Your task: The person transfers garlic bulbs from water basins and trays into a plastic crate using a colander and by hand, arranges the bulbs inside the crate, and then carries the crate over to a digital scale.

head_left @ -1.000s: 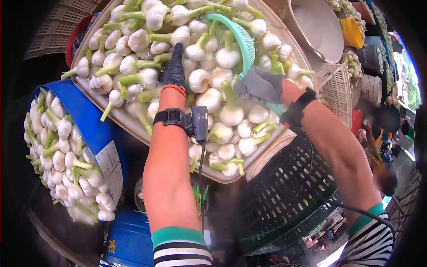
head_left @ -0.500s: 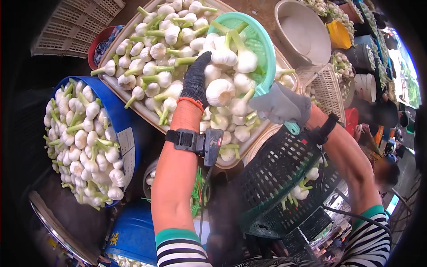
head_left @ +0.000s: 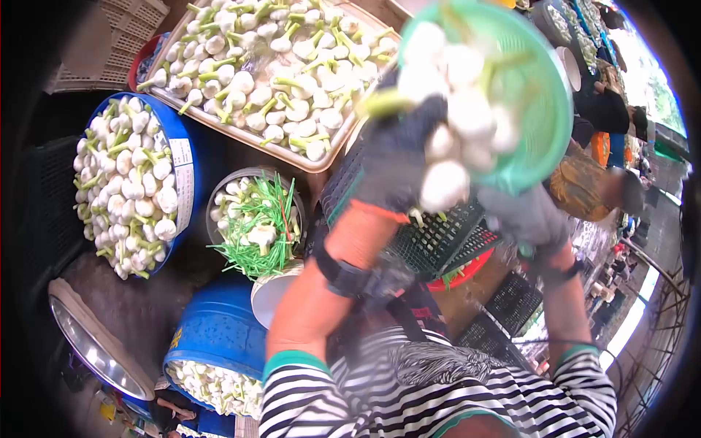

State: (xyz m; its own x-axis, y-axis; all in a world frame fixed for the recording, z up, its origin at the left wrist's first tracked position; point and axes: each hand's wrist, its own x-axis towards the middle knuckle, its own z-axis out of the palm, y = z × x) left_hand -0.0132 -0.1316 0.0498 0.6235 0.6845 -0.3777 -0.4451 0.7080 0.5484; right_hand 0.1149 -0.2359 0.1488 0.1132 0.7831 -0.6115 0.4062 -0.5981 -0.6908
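Observation:
A light-green plastic strainer basket point(head_left: 555, 109), full of white garlic bulbs point(head_left: 467, 109) with green stems, is raised and blurred by motion. My right hand point(head_left: 522, 215), in a grey glove, is closed at its lower rim, where the handle is. Against the bulbs on the basket's left side presses my left hand point(head_left: 401, 157) in a dark glove, its fingers curled around some of them and partly hidden. Behind my left hand lies a large pale tray point(head_left: 321, 166) of stemmed garlic. Beneath both hands is a black perforated crate point(head_left: 431, 248) with some garlic showing.
Blue drums heaped with garlic stand at left point(head_left: 191, 168) and lower left point(head_left: 219, 321). Between them a bucket point(head_left: 219, 235) holds garlic and green ties point(head_left: 255, 248). A metal basin point(head_left: 95, 343) leans at far left. Another person point(head_left: 588, 186) is at right.
The garlic-filled strainer has risen off the tray and come nearer to me, moving right. Both hands moved with it. My view has shifted, showing more of the crate and bucket.

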